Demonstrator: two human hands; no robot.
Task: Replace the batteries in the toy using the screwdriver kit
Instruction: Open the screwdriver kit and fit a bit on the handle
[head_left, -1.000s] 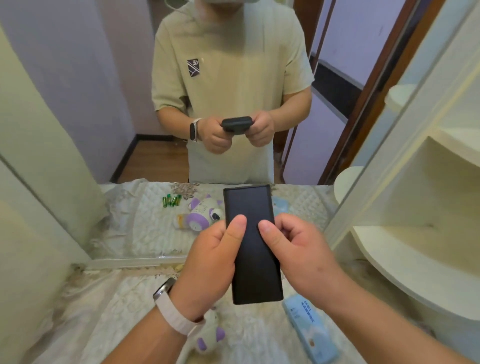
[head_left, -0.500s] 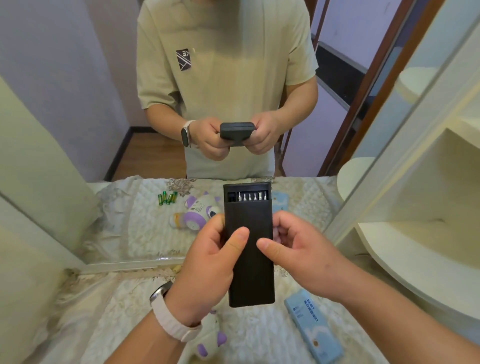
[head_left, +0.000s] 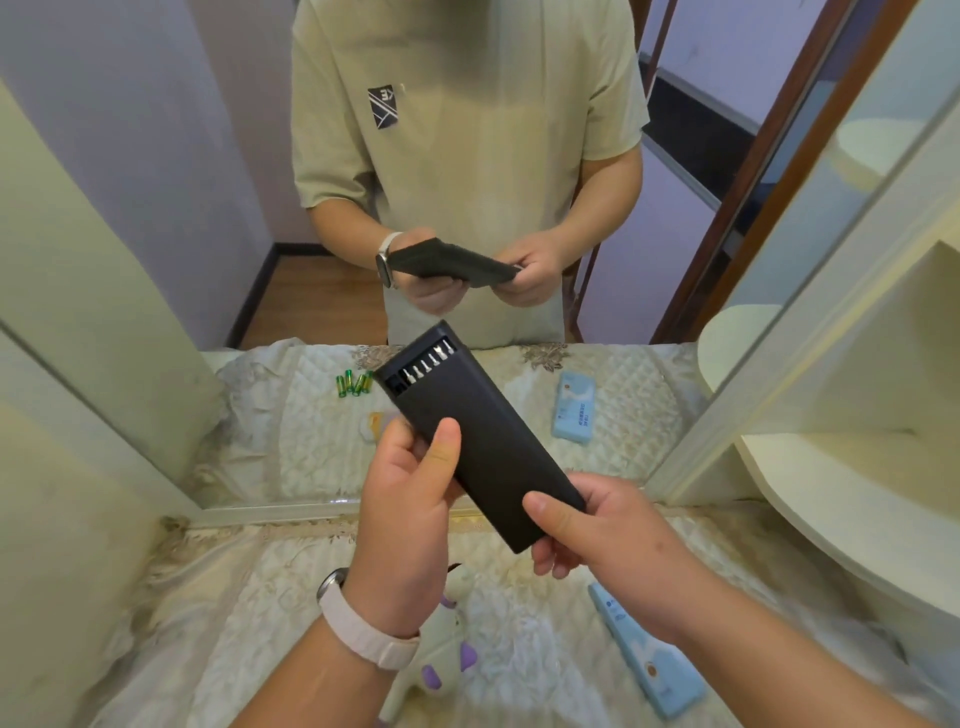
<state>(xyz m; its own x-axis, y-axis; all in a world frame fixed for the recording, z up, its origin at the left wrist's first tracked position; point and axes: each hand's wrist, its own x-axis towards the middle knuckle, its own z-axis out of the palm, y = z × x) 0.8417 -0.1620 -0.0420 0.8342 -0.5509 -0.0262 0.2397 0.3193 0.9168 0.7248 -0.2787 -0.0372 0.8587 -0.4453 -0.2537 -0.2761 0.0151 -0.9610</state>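
**Screwdriver kit held open above dresser counter**

A person stands before a wall mirror (head_left: 467, 156) that rises from the far edge of a counter covered in cream quilted cloth (head_left: 260, 597). Both hands hold a long black rectangular screwdriver-kit case (head_left: 483, 447) in the air above the middle of the counter, tilted, with its open end pointing up and left toward the glass. The left hand (head_left: 410, 519), a pale watch strap (head_left: 363, 631) at its wrist, grasps the case at mid-length with the thumb pressed on the top face. The right hand (head_left: 608, 540) grasps the lower end, thumb across the top and fingers curled beneath. A light blue oblong box (head_left: 644, 649) lies toward the counter's right near edge. A white plush toy with purple patches (head_left: 441, 660) lies under the left wrist, near the counter's front edge. Four small green batteries (head_left: 354, 383) show only as a reflection, on the mirrored counter's left. A row of silver bits (head_left: 428, 364) stands exposed at the case's open end.
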